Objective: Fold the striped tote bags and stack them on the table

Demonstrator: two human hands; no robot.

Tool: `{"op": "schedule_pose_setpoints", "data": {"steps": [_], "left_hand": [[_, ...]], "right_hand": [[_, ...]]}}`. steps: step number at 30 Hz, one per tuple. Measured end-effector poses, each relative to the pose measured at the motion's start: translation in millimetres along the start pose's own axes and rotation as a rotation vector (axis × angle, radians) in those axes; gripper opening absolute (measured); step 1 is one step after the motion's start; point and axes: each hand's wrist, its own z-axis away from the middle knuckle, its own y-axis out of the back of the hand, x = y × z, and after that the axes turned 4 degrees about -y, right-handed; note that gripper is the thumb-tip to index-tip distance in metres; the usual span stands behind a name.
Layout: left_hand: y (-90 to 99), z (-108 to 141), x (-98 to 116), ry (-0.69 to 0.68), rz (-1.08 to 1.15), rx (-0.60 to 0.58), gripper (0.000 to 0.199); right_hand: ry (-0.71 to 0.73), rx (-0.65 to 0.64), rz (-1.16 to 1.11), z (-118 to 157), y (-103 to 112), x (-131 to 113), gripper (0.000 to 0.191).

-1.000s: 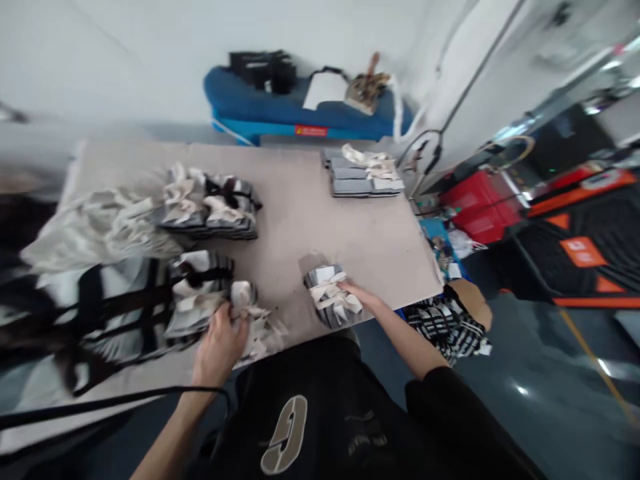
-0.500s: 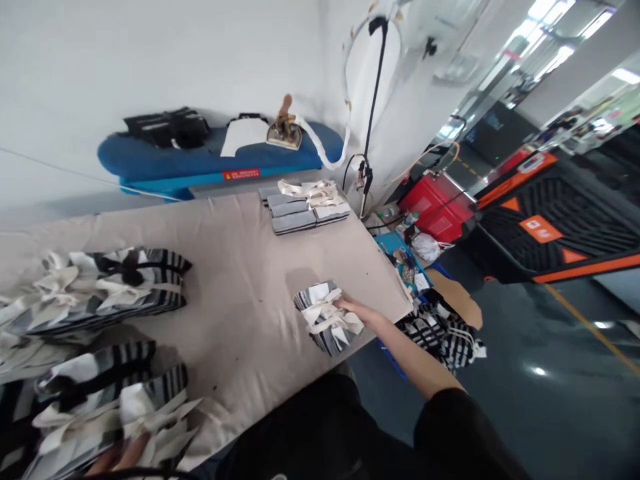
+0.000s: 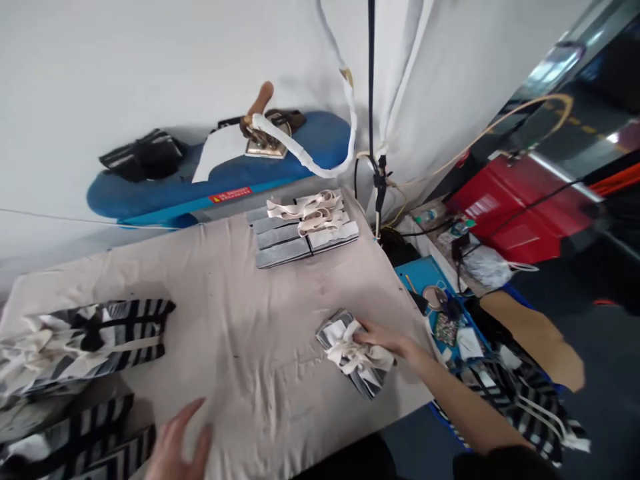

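Note:
My right hand [image 3: 379, 337] grips the upper right side of a folded striped cloth bundle [image 3: 367, 383], black, grey and white, with cream cloth ties knotted on top. It rests near the table's right front edge, and my fingertips are partly hidden by the ties. My left hand [image 3: 177, 445], fingers spread and holding nothing, is at the bottom of the view over the table [image 3: 220, 313]. Beside it on the left lie more striped cloth bundles [image 3: 113, 427]. Behind these is another tied bundle [image 3: 135, 327] with cream strips.
Folded grey cloths [image 3: 283, 253] with cream ties lie at the table's back edge. Beyond stands a blue ironing board [image 3: 320, 143] with an iron [image 3: 267, 143]. Right of the table are a blue tray [image 3: 420, 270] of small items, striped cloth [image 3: 530, 407] and a red box [image 3: 530, 207].
My view has turned and dropped closer to the table. My left hand has come away from the ties at lower left and opened. The right hand stays on its bundle.

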Motion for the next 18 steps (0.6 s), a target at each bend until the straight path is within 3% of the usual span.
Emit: {"op": "schedule_pose_setpoints", "data": {"steps": [5, 9, 14, 18], "left_hand": [[-79.2, -77.8, 91.0, -0.075, 0.242, -0.279, 0.039], [-128.8, -138.2, 144.9, -0.043, 0.455, -0.521, 0.044], [-169.9, -173.8, 175.3, 0.01, 0.563, -0.819, 0.054], [-175.8, -175.2, 189.3, -0.012, 0.496, -0.906, 0.054]], "right_hand": [[0.031, -0.088, 0.082, 0.8, 20.4, 11.5, 0.103], [0.036, -0.101, 0.08, -1.0, 29.0, 19.5, 0.101], [0.062, -0.066, 0.065, -4.9, 29.2, 32.0, 0.097], [0.063, -0.002, 0.036, -4.7, 27.7, 36.8, 0.093]]}}
